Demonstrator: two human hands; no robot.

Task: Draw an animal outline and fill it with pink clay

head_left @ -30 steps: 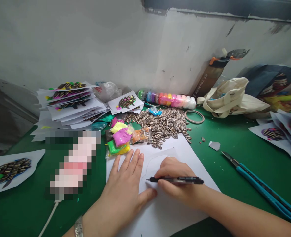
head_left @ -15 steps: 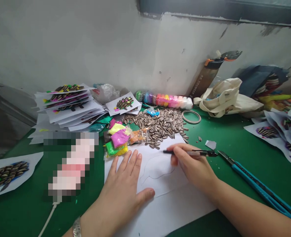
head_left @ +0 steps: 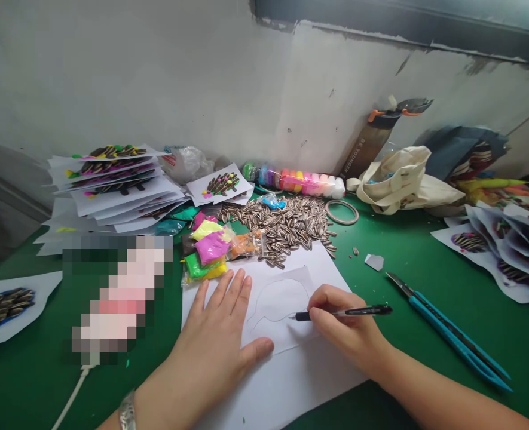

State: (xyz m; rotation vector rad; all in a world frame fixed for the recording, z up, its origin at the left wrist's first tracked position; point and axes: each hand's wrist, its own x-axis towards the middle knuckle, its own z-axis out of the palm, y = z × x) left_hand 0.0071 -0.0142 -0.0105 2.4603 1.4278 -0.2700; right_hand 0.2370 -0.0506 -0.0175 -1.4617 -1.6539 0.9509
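An outline (head_left: 277,301) is being drawn with a black pen (head_left: 349,310) on a white sheet (head_left: 300,382), which lies on the green table (head_left: 403,298) at its near edge. The pen is pinched in the right hand (head_left: 342,331), its tip set on the line. The sheet is pressed flat by the left hand (head_left: 219,343), fingers spread. The curve looks unclosed, and carrying it on calls for a steady sheet. Seeds (head_left: 286,224) and clay packets (head_left: 208,251) are heaped just beyond.

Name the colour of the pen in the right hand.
Black; the head view shows the pen held by the right hand over white paper.
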